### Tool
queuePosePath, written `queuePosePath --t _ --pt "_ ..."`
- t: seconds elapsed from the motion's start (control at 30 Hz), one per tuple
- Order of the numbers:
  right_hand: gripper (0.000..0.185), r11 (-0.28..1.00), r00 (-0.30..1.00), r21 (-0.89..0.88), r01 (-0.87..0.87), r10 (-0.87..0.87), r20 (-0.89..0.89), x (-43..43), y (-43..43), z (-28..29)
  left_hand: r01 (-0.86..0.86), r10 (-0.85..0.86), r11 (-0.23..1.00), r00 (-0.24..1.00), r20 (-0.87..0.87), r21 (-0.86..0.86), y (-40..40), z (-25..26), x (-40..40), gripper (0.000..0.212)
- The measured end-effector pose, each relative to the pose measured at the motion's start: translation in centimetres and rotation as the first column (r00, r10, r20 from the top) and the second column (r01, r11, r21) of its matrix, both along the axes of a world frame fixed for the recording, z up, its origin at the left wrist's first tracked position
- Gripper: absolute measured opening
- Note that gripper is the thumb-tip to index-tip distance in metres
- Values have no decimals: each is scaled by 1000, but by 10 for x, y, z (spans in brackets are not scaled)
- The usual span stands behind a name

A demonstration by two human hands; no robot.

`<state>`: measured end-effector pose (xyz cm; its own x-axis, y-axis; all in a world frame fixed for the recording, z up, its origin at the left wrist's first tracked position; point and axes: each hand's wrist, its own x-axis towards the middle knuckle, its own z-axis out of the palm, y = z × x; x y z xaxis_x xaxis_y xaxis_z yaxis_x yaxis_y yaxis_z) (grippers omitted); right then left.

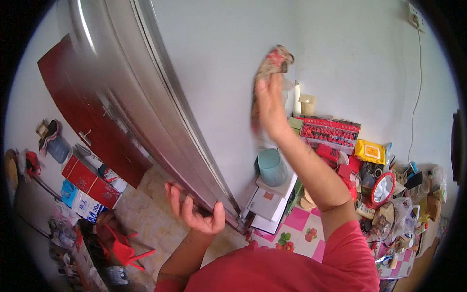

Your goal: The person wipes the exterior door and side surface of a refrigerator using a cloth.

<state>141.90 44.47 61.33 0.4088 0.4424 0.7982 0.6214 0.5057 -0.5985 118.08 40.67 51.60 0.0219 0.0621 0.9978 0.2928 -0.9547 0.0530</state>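
My right hand (271,109) is raised at the pale wall (215,73). It holds a patterned cloth (271,64) in beige, red and dark tones, blurred, spread up along the wall near the corner. My left hand (200,215) is lower down, palm turned up, fingers apart and loosely curled, with nothing in it. Its fingers are beside the lower part of a tall silver-grey metallic panel or frame (138,95); whether they touch it cannot be made out. Below my right forearm, a teal plastic bin (271,168) stands on stacked white boxes (266,204).
A pink checked tablecloth (297,219) lies under crowded items: a group photograph (330,131), a yellow wipes pack (369,151), a red-rimmed mirror (382,189), scissors (386,258). A cable (417,91) hangs from a socket. Leftward are a dark red door (95,109) and a red stool (122,248).
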Motion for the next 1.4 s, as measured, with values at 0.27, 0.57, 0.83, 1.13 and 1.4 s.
queuePosePath --t 0.27,0.57,0.83,1.13,1.4 --pt "21 989 927 1 -151 141 347 -101 -72 -103 72 -72 997 997 -18 8 0 3 -3 56" --pt "29 919 944 -271 -285 318 87 -119 -130 -193 48 -47 998 998 -42 32 -1 6 -3 55" --pt "36 866 913 -289 -408 384 -139 -117 -136 -218 -75 104 987 973 -206 144 -14 -4 -10 53" --pt "40 384 79 208 -900 612 -787 -101 -160 -164 -139 231 972 701 -674 188 -52 -55 -3 35" --pt "52 976 955 -2 216 -211 208 -69 -166 -128 -198 316 942 796 -516 271 -38 -39 -9 21"
